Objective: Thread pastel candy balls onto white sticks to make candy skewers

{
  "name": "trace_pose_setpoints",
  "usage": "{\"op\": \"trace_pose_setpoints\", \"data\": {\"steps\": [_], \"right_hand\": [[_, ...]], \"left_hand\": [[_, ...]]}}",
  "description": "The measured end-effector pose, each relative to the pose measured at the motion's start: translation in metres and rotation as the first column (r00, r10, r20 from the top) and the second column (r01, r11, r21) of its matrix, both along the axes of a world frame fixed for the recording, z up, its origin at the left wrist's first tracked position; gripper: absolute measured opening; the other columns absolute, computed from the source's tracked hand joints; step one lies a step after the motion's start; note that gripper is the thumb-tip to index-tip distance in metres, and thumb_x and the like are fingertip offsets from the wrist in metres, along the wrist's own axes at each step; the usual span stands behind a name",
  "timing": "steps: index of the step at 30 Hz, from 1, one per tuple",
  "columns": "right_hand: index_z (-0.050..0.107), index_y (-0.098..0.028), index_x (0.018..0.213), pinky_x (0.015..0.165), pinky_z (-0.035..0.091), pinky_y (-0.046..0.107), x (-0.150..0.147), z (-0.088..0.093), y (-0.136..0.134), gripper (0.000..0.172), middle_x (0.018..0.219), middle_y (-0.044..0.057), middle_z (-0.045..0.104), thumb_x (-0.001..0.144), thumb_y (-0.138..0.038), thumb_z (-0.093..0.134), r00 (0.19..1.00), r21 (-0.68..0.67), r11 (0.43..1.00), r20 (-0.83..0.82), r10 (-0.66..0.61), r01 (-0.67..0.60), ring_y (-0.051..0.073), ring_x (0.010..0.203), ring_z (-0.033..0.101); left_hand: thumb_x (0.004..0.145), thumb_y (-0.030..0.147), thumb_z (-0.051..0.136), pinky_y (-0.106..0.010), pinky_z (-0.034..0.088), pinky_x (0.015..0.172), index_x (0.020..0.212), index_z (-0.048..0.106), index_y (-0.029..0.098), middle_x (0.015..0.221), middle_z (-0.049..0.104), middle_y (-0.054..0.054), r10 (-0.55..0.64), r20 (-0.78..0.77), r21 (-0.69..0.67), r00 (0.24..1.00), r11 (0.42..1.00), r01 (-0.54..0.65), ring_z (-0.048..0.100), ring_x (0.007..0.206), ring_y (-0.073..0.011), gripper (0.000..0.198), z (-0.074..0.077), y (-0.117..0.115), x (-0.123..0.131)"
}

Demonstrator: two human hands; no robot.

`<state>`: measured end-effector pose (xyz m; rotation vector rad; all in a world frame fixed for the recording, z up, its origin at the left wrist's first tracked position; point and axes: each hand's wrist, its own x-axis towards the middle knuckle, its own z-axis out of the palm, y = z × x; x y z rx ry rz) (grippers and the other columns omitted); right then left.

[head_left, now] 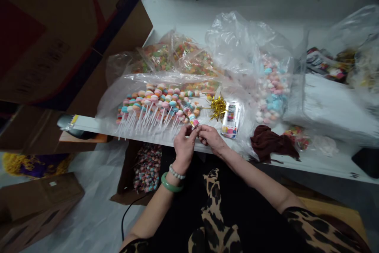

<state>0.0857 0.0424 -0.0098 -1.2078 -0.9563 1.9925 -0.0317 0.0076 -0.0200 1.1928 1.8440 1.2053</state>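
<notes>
- Pink-and-blue candy stick (193, 121) in clear wrap, just one, pinched by the fingers (188, 130) of the left hand (184, 148) and right hand (211, 138), above the table's (314, 165) front edge
- Gold tinsel ties (218, 107), one crinkly bunch, just beyond the fingers
- Printed packet (230, 120), one, its small writing unreadable
- Pastel lollipops (154, 105), dozens on white sticks, fanned out on clear plastic
- Jade bangle (171, 183) and white bead bracelet (177, 172), one each, on the left wrist
- Dark brown cloth (272, 143), one crumpled piece, on the table

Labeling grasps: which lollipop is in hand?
The pink-topped lollipop, pinched by the left hand and the right hand; the others lie massed on the plastic bag.
</notes>
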Motion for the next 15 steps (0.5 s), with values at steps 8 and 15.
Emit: {"op": "trace_pose_setpoints", "data": {"steps": [8, 15], "right_hand": [[0.058, -0.02, 0.073, 0.048, 0.032, 0.021, 0.0042, -0.003, -0.0053, 0.012, 0.052, -0.007, 0.049, 0.065, -0.028, 0.053, 0.974, 0.212, 0.975, 0.228, 0.011, -0.061, 0.009, 0.049, 0.042], [0.053, -0.021, 0.071, 0.04, 0.026, 0.021, 0.0074, -0.0032, -0.0102, 0.019, 0.051, -0.007, 0.048, 0.07, -0.04, 0.056, 0.99, 0.076, 0.997, 0.139, -0.01, 0.0, 0.008, 0.041, 0.033]], "left_hand": [[0.092, 0.032, 0.052, -0.032, 0.039, 0.074, 0.092, 0.067, 0.019, 0.074, 0.067, -0.006, -0.025, -0.724, 0.129, 0.689, 0.977, 0.17, 0.059, 0.068, -0.0181, 0.019, 0.0061, -0.0038, -0.0084], [0.086, 0.024, 0.057, -0.028, 0.037, 0.068, 0.083, 0.067, 0.021, 0.073, 0.066, -0.002, -0.06, -0.416, 0.108, 0.908, 0.987, 0.115, 0.055, 0.067, -0.0162, 0.011, 0.0063, -0.0023, -0.008]]}}
